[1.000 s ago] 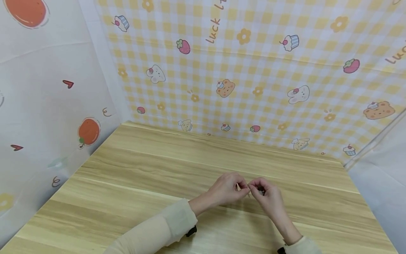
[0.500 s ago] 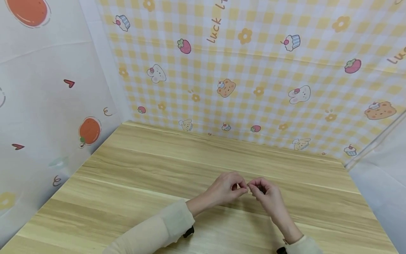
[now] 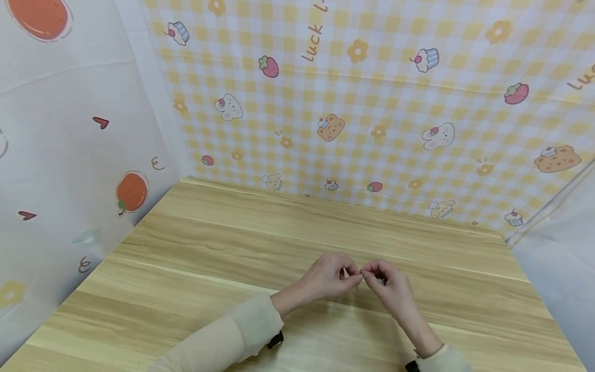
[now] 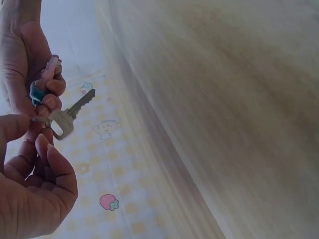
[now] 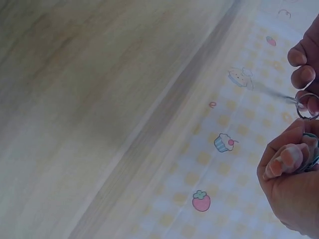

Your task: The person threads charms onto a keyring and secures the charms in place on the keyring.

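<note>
In the head view my left hand [image 3: 331,277] and right hand [image 3: 392,290] meet at their fingertips above the wooden table [image 3: 195,243]. A silver key [image 4: 62,122] hangs from a small metal key ring [image 5: 299,105], its blade pointing away from the fingers. My left thumb and fingertips pinch at the ring, beside the key's head. My right hand holds a pink and teal keychain charm [image 5: 288,162] in its curled fingers, and its fingertips are at the ring too. In the head view the fingers mostly hide the key and charm.
A yellow checked cloth [image 3: 297,103] with cartoon prints stands behind the table's far edge. White printed cloth [image 3: 69,129] hangs at the left side, and more white cloth [image 3: 562,258] at the right. Black wrist straps show at both cuffs.
Both hands stay together and have shifted very slightly left. The fingertips make small movements at the ring; the hold looks the same.
</note>
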Demonstrator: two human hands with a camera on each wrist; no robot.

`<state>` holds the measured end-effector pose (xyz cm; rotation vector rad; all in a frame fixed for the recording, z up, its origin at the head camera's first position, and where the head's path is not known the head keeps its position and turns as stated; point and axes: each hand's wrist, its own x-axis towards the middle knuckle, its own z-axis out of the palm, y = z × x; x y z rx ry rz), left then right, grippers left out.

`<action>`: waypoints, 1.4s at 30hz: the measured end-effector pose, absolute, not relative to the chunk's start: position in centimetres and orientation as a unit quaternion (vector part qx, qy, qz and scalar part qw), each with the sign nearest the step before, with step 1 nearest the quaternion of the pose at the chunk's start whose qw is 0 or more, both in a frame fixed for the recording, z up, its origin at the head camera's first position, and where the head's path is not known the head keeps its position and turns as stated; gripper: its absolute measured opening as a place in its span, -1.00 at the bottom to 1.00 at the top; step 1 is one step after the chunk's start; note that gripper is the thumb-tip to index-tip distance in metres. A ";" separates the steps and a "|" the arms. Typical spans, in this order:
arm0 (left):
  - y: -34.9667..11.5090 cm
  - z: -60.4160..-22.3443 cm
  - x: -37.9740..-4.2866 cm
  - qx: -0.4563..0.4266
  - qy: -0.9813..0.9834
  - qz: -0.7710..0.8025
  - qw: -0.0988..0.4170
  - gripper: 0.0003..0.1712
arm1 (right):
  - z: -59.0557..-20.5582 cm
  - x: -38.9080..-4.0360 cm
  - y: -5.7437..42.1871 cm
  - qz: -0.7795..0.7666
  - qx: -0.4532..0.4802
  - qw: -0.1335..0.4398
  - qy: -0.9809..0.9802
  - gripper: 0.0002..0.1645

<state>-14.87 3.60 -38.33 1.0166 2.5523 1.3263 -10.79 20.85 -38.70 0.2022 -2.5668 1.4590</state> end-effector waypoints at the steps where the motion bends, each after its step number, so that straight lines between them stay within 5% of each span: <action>1: 3.6 -38.3 -14.9 0.331 0.837 0.434 0.044 -0.90 | -38.7 -10.8 20.8 0.490 0.068 0.092 -0.864 -0.94; 17: 3.4 -38.4 -14.7 0.366 0.821 0.439 0.002 -0.93 | -38.5 -10.7 21.1 0.545 0.045 0.044 -0.836 -0.89; 24: 3.0 -38.4 -14.6 0.325 0.827 0.453 0.071 -0.90 | -38.8 -10.6 20.8 0.489 0.117 0.113 -0.857 -0.95; 29: 3.1 -38.2 -14.4 0.313 0.832 0.453 0.067 -0.89 | -38.7 -10.5 20.5 0.473 0.119 0.139 -0.862 -0.91; 42: 2.7 -38.6 -14.6 0.304 0.800 0.513 0.071 -0.91 | -38.6 -10.8 21.3 0.515 0.068 0.038 -0.854 -0.93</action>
